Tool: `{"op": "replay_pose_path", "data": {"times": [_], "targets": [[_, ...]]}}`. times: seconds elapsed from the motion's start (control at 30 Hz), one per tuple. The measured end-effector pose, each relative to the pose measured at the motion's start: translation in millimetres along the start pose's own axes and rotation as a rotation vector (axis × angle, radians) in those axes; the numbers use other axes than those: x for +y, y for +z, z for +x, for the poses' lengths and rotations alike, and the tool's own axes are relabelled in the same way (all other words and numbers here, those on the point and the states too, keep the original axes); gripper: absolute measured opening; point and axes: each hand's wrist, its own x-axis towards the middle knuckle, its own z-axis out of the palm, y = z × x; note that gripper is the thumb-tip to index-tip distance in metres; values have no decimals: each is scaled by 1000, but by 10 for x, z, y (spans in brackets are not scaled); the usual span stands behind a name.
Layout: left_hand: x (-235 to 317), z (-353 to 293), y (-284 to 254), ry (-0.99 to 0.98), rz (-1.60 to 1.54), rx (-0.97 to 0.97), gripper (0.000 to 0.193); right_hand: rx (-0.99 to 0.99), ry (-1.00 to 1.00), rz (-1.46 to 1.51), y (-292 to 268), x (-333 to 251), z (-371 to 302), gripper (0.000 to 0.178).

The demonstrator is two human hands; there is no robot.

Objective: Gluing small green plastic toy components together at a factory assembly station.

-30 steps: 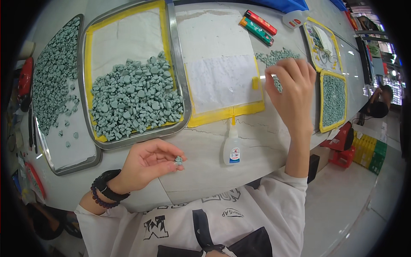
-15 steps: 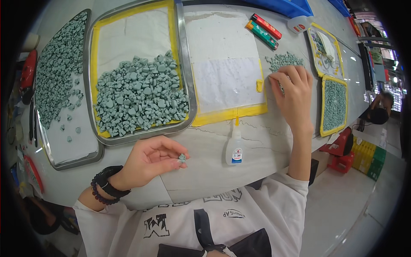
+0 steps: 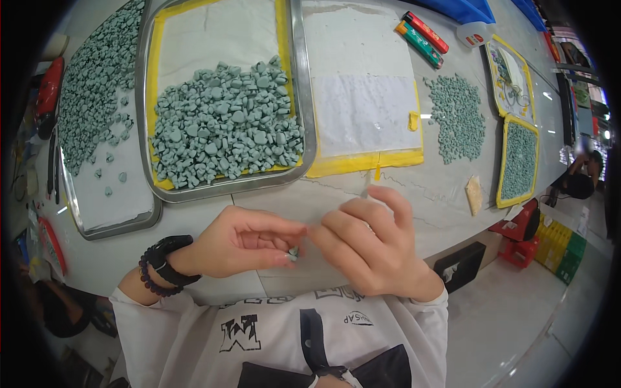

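At the lower center of the frame, a left hand (image 3: 242,246) pinches a small green stone (image 3: 294,253) between thumb and fingers above the table (image 3: 440,213). The stone's exposed part faces the frame's right; fingertips cover too much to tell its long axis. The right hand (image 3: 369,242) curls just beside it; whether it grips anything cannot be told. A metal tray (image 3: 301,77) bears more stones (image 3: 226,126) at upper left.

A small grey-green piece (image 3: 294,253), partly hidden, was pinched between thumb and fingers of the left hand (image 3: 239,244), just beside the right hand (image 3: 370,246).
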Motion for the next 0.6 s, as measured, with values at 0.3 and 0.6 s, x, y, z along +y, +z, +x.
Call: {"op": "replay_pose_path", "data": {"times": [0.3, 0.6], "targets": [[-11, -14, -95, 2, -78, -161, 35, 2, 27, 180, 197, 61, -13, 23], [-53, -11, -112, 63, -131, -251, 36, 87, 150, 572, 247, 47, -26, 30]]}}
